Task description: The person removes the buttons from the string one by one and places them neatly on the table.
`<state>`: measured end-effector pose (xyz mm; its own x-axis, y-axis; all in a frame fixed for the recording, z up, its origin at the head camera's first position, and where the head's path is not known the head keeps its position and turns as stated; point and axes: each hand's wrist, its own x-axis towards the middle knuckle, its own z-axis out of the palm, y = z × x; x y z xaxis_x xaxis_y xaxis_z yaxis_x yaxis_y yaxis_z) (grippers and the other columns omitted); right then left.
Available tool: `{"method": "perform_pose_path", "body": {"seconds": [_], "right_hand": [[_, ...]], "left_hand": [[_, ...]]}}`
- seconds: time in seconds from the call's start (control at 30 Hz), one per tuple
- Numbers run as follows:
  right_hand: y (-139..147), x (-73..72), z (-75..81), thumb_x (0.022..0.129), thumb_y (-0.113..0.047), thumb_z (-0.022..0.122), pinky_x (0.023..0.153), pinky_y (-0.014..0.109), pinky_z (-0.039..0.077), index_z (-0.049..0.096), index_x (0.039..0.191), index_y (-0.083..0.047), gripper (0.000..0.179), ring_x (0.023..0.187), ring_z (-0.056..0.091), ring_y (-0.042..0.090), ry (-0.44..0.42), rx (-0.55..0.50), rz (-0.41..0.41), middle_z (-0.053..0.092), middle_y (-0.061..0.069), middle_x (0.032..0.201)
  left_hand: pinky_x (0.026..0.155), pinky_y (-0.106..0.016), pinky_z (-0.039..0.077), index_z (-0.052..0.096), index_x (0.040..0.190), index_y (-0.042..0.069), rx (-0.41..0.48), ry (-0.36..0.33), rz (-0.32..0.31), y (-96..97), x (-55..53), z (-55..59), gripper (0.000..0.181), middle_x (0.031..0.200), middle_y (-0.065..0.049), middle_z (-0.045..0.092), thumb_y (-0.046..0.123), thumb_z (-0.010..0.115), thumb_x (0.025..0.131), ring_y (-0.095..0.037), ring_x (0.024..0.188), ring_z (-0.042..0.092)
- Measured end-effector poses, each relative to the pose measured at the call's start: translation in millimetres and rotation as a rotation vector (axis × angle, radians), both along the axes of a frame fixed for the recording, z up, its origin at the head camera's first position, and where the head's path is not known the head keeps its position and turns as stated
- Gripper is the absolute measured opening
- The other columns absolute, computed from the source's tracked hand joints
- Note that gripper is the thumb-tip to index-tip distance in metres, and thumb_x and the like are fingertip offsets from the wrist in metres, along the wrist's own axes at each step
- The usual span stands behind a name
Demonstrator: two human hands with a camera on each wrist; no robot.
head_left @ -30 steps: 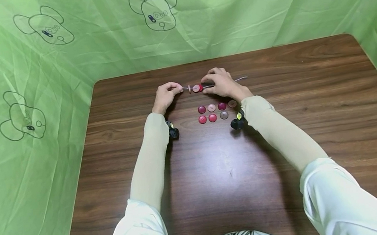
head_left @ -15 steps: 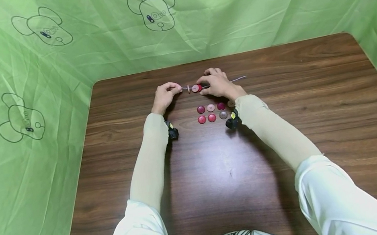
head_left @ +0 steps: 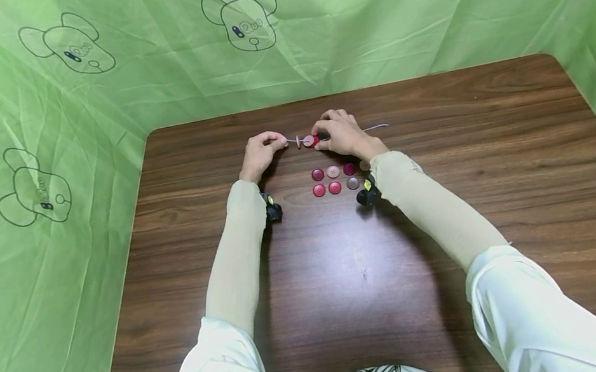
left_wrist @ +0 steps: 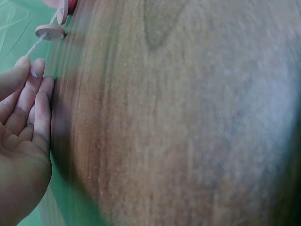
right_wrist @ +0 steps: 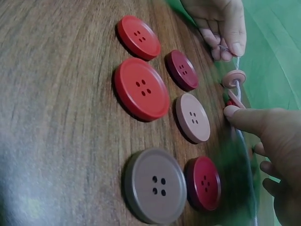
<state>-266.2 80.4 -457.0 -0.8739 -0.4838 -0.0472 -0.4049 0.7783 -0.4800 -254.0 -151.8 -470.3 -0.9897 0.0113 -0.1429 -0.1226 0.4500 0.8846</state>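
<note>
My left hand [head_left: 260, 154] pinches one end of a pale twisted string [left_wrist: 33, 49] between thumb and fingertips. Close to those fingertips, a small pink button [left_wrist: 50, 32] hangs threaded on the string, its face turned across it. A second pink button [head_left: 309, 141] and a red button [head_left: 316, 140] sit further right along it. My right hand [head_left: 347, 135] grips the red button with thumb and forefinger, covering part of it. In the right wrist view, the right thumb [right_wrist: 249, 119] hides most of that button. The string's other end [head_left: 380, 126] trails out past the right hand.
Nearer me on the wooden table [head_left: 317, 312], loose buttons lie in two rows: a dark red button [head_left: 317, 174], a pale pink button [right_wrist: 193, 117], a grey button [right_wrist: 155, 186] and several others. The right wrist partly covers a brownish button [head_left: 365, 165]. Green cloth [head_left: 169, 57] hangs behind the table.
My right hand has shifted slightly left along the string, its thumb and forefinger closing in on the red button. My left hand and the loose buttons stay about where they were.
</note>
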Motion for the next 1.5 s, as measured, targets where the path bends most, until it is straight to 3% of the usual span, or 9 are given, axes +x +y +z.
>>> {"method": "perform_pose_path", "body": {"seconds": [0.83, 1.5], "right_hand": [[19, 2.3, 7.1, 0.086, -0.032, 0.07, 0.106, 0.053, 0.024, 0.064, 0.111, -0.014, 0.031, 0.132, 0.031, 0.04, -0.02, -0.052, -0.018, 0.042, 0.017, 0.141], [42, 6.3, -0.2, 0.086, -0.033, 0.071, 0.104, 0.054, 0.025, 0.065, 0.11, -0.014, 0.031, 0.128, 0.035, 0.039, 0.028, -0.075, -0.033, 0.046, 0.016, 0.135]], "left_hand": [[0.09, -0.028, 0.039, 0.071, 0.091, 0.013, -0.032, -0.01, -0.003, -0.9, 0.3, 1.3, 0.012, 0.1, -0.001, 0.07, 0.025, 0.071, 0.087, -0.01, 0.095, 0.056], [0.091, -0.028, 0.039, 0.072, 0.092, 0.013, -0.011, -0.007, -0.007, -0.2, 0.5, -0.9, 0.013, 0.1, -0.001, 0.07, 0.025, 0.07, 0.088, -0.01, 0.095, 0.056]]}}
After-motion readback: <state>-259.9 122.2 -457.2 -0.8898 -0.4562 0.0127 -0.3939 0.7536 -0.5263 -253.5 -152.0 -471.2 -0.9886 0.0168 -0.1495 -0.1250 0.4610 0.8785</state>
